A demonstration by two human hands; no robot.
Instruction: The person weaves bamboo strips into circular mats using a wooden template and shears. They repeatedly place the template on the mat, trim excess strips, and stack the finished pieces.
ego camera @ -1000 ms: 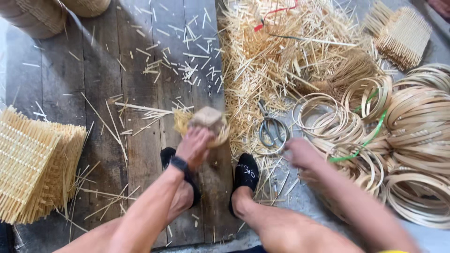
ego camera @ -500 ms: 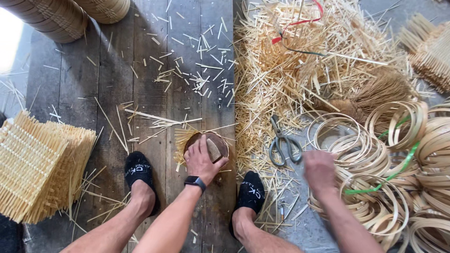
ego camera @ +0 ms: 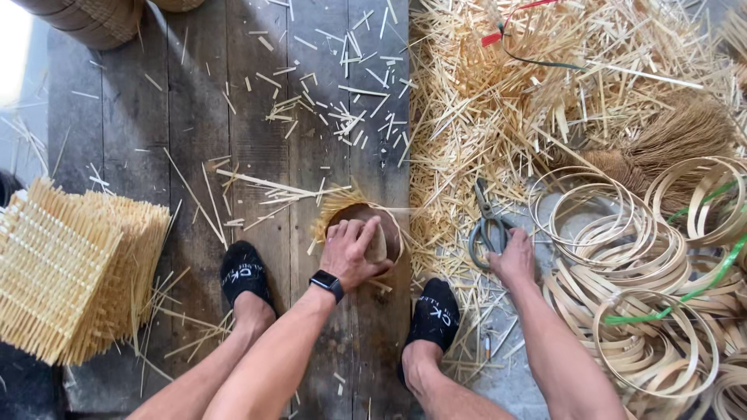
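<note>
Two feet in black socks [ego camera: 247,274] rest on the plank floor [ego camera: 194,140] at the near edge, knees apart. Between them, slightly farther out, the left hand [ego camera: 352,253] presses down flat on a round woven piece in a bamboo hoop [ego camera: 389,225], fingers spread over its top and thumb toward the right rim; the grip is a loose open palm rather than a closed fist. A dark watch [ego camera: 327,283] sits on that wrist. The round piece lies on the planks just left of where the dark boards meet the straw heap, with short splint ends sticking out at its far left side.

To the right, the right hand [ego camera: 513,260] lies over the handles of a pair of grey scissors [ego camera: 486,225], fingers curled around them; the blades point away toward the far side. Whether the scissors are lifted off the ground I cannot tell.

Near left stands a stack of woven bamboo mats [ego camera: 70,272]. Near right is a pile of thin bamboo rings [ego camera: 646,311], some tied with green strap [ego camera: 700,284]. Farther off, a heap of pale bamboo slivers [ego camera: 498,101] spreads across the right side, and loose offcuts [ego camera: 342,117] scatter over the planks.
</note>
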